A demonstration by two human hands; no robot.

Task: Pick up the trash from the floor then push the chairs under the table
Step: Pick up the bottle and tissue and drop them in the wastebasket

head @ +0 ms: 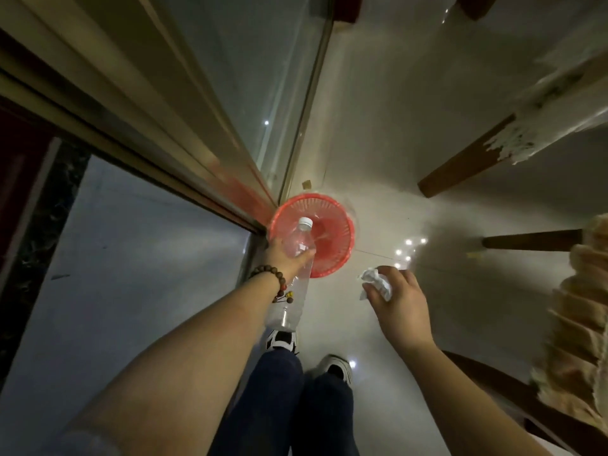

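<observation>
While fingers (pixel 304 256) wrap the bottle (pixel 292 274), paper (pixel 378 283) sits pinched.

A clear plastic water bottle (pixel 293 274) with a white cap is empty and tilted, its cap end over the rim of the red slatted wastebasket (pixel 324 236), its base pointing back toward the person's shoes; the left hand (pixel 285 258) grips it round the middle. A crumpled white paper wad (pixel 376 283) sits pinched in the right hand (pixel 399 301), just to the right of the wastebasket and above the floor. Brown wooden chair legs (pixel 467 161) stand farther right of the wastebasket, angled on the pale tiles.
</observation>
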